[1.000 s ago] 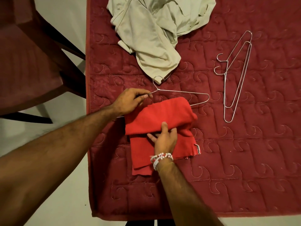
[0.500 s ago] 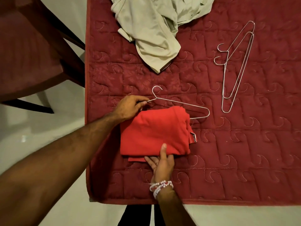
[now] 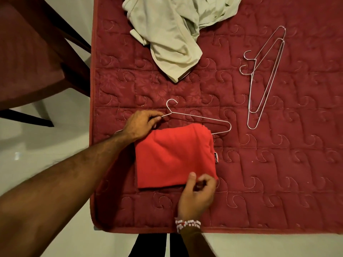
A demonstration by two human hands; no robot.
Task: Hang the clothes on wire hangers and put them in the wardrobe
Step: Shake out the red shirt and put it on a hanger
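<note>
Left hand [image 3: 142,125] pinches neck of wire hanger [image 3: 201,118]. Right hand [image 3: 196,195] pinches near corner of red garment [image 3: 174,156], apparently folded over hanger's lower bar, flat on quilted mattress [image 3: 259,182]. Risk: uneven halves could slide off thin wire when lifted.

On the maroon quilted mattress [image 3: 278,182], the left hand [image 3: 141,125] pinches a wire hanger [image 3: 204,118] just below its hook, with a folded red garment [image 3: 174,156] lying over its lower bar. The right hand [image 3: 196,195] pinches the garment's near right corner. A crumpled pale green garment [image 3: 174,34] lies farther back, and two spare wire hangers [image 3: 249,101] lie off to the right.
</note>
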